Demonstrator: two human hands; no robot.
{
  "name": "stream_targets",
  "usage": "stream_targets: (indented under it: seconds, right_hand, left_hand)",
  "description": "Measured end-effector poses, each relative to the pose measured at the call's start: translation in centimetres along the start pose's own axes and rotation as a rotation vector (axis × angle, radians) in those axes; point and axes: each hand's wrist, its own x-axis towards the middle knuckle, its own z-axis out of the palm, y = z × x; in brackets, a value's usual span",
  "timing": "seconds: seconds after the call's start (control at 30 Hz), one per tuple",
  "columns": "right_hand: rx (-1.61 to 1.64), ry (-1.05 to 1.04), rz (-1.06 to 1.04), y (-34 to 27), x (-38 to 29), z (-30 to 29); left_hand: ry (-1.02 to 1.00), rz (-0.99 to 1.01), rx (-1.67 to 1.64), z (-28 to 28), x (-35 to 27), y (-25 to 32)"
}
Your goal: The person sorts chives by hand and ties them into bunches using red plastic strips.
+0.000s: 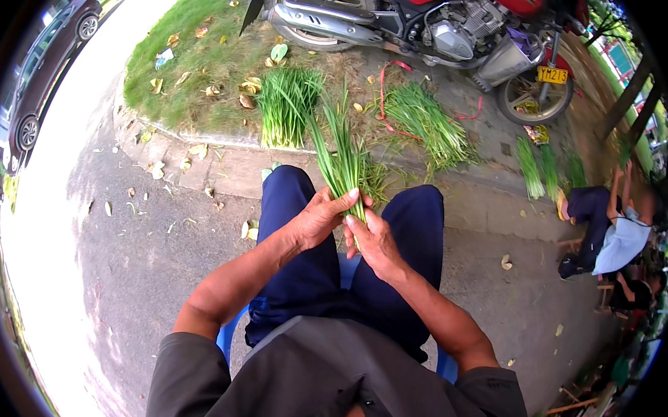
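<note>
Between my knees I hold a small bunch of long green leaves, likely garlic chives (340, 163), tips pointing away from me. My left hand (326, 214) wraps the bunch at mid-length, thumb across it. Lower down, my right hand (371, 235) grips the pale stem ends. Just beyond, a thick upright-looking pile of chives (290, 107) lies on the grass edge. To its right another, looser pile (428, 123) spreads over the paving. Loose scraps of leaf (373, 179) lie on the kerb beyond my hands, partly hidden by them.
A red motorcycle (415, 20) with a metal bucket (509, 58) beside its front wheel stands ahead. Red ribbon (384, 94) lies by the looser pile. At right, a seated person (620, 235) has several green bundles (529, 169) nearby. A dark car (40, 70) is at far left.
</note>
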Motion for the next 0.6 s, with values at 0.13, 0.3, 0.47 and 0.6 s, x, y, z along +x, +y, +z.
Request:
stream_targets:
  seconds: [0.13,0.3,0.47,0.6]
  right_hand:
    - [-0.007,0.051,-0.065,0.6,0.2,-0.4]
    - [0.075,0.072,-0.120,0.6,0.1,0.2]
    - [0.020,0.032,-0.148,0.8,0.1,0.2]
    - [0.000,0.013,-0.127,0.4,-0.2,1.0]
  left_hand:
    - [0.014,-0.001,-0.001,0.5,0.3,-1.3]
    - [-0.010,0.005,-0.028,0.3,0.2,-1.1]
    - [0.034,0.026,-0.052,0.5,0.4,-1.1]
    - [0.045,0.021,-0.093,0.5,-0.2,-0.7]
